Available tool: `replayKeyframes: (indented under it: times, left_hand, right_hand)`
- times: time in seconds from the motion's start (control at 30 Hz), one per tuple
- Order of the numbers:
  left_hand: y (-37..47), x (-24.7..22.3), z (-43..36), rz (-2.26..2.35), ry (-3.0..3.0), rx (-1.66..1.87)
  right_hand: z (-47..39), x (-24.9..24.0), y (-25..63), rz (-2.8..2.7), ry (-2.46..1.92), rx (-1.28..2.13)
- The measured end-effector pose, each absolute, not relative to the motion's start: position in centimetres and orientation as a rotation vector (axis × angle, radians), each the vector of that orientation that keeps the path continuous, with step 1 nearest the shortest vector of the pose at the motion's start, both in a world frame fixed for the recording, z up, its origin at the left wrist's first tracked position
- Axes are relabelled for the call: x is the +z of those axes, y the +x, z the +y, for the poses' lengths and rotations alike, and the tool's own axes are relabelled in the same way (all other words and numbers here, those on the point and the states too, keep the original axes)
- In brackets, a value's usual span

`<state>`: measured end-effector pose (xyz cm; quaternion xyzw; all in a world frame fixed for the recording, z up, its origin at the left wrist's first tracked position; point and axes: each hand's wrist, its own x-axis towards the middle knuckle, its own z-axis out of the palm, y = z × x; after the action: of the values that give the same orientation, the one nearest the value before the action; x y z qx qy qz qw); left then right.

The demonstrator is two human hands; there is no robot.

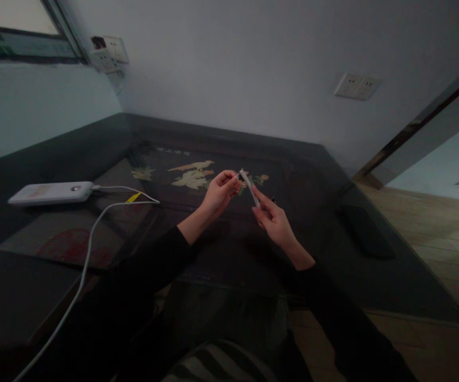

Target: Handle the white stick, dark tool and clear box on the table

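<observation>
Above the dark table, my right hand [274, 218] closes its fingers round a slim, pale, straight strip [250, 187], whose kind I cannot make out. The strip slants up and to the left, and its far end comes close to the fingertips of my left hand [218, 195]. Those left fingers are pinched together beside that end; a small light bit shows at their tips, too small to name. Whether it is joined to the strip I cannot tell. A small dark thing [273, 200] shows behind my right fingers.
A white power bank [50, 193] lies on the left of the table [229, 249], with a white cable [90, 244] bearing a yellow tag [134, 198]. To the right lies a dark flat object [364, 232]. Wall sockets [357, 86] are on the wall behind.
</observation>
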<state>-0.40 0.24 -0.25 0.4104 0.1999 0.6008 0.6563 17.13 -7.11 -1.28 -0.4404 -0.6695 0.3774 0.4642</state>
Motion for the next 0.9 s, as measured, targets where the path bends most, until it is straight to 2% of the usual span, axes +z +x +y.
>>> replayKeyframes:
  times: [0.33, 0.9]
  left_hand:
    - [-0.37, -0.04, 0.15, 0.474, 0.926, 1.375]
    - [-0.25, 0.06, -0.08, 0.51, 0.927, 1.346]
  right_hand:
    - [-7.28, -1.36, 17.09, -1.661, -1.023, 1.038]
    - [-6.83, -1.14, 17.48, -1.688, -1.141, 0.746]
